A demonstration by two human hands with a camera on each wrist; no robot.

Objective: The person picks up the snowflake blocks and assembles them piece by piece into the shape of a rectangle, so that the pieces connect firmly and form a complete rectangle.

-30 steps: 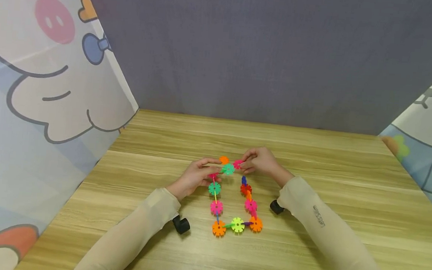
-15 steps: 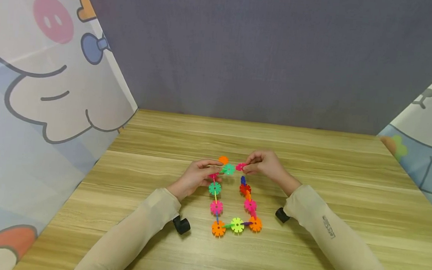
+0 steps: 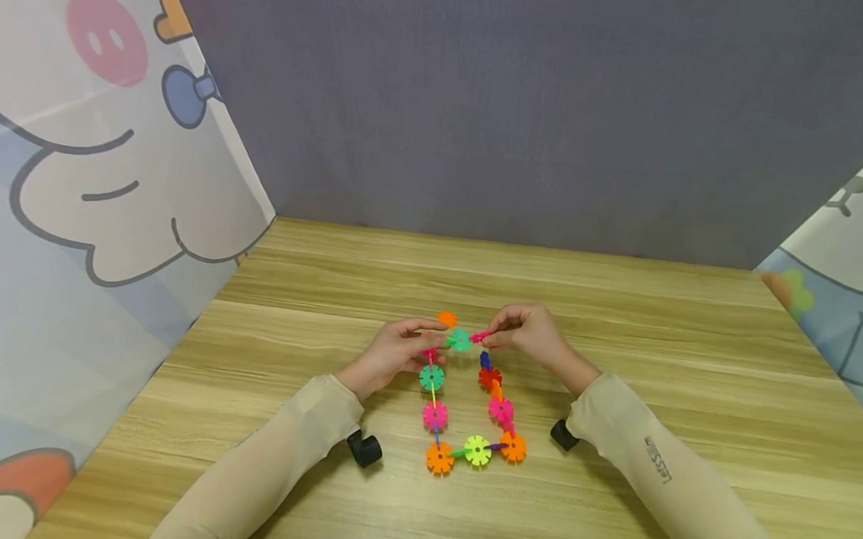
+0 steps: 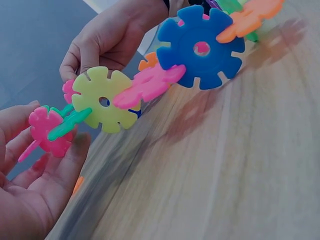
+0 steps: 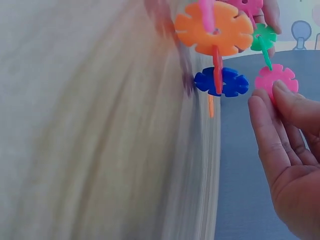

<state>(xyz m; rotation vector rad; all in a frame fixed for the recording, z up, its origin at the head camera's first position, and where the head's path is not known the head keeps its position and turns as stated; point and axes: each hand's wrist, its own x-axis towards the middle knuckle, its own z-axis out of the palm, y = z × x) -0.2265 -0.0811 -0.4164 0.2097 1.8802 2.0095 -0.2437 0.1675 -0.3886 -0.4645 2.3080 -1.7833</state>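
A chain of notched plastic snowflake discs in several colours forms an almost closed loop on the table. In the head view my left hand [image 3: 396, 352] pinches a pink disc [image 4: 47, 131] at the loop's far left corner. A green disc [image 3: 460, 340] sticks out from there to the right. My right hand [image 3: 535, 337] pinches another pink disc [image 5: 276, 82] by its edge, thumb against fingers, tilted right at the green disc's side. Below it stands the blue disc [image 3: 485, 360] that ends the right side, joined to a red disc [image 3: 490, 378].
A loose orange disc [image 3: 446, 318] lies on the wooden table [image 3: 326, 279] just beyond the hands. Yellow-green [image 3: 477, 451] and orange discs make up the loop's near side. Black wrist cameras [image 3: 365, 448] sit under both sleeves. A grey panel [image 3: 524, 126] stands behind the table.
My right hand drew the pink disc slightly right, away from the green disc, then brought it back against its side, tilted more edge-on. The loop shifted slightly right; my left hand keeps its hold.
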